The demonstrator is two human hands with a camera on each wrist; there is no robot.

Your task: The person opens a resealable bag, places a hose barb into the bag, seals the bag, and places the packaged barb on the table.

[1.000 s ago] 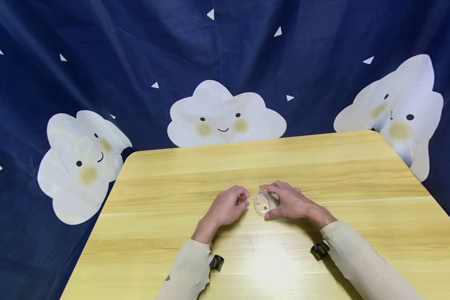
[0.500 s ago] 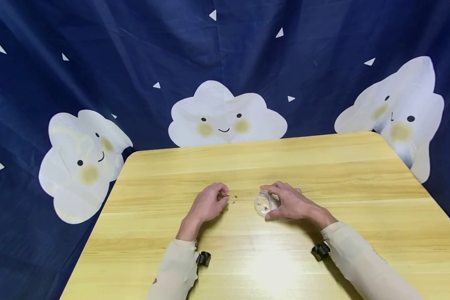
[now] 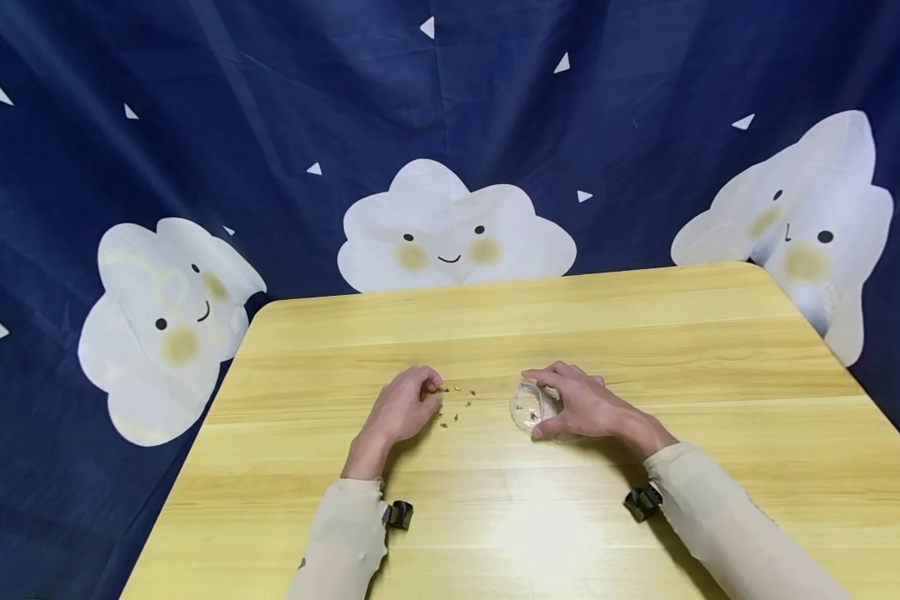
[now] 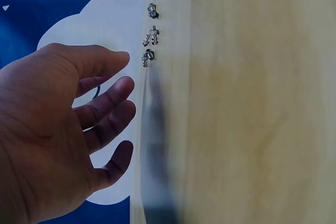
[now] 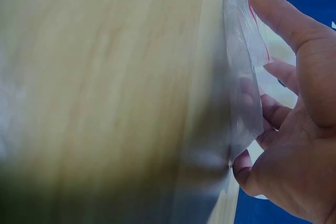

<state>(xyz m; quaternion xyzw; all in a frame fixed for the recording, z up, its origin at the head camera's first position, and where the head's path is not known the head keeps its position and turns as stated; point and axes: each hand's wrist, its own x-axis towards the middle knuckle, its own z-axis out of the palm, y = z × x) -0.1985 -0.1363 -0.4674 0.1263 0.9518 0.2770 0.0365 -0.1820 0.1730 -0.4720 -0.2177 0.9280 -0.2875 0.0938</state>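
Observation:
My left hand [image 3: 397, 408] is low over the table, fingers loosely bent and thumb apart from the fingertips in the left wrist view. Just right of it lie several small shiny metal screw-like parts [image 3: 456, 417], some close to the fingertips; the left wrist view shows some of these metal parts [image 4: 154, 34] beyond the thumb. A clear plastic zip bag [image 3: 526, 407] rests on the table, and my right hand [image 3: 581, 406] grips it between thumb and fingers. A few small parts show inside the bag. Its red zip line appears on the bag [image 5: 247, 77] in the right wrist view.
The wood-grain table [image 3: 532, 325] reaches back to a dark blue curtain [image 3: 495, 100] printed with white clouds. A small black device sits at each wrist. Bright light reflects off the table's front middle.
My left hand has moved left, away from the bag, and the small metal parts have come into view on the table beside it. The right hand stays with the bag.

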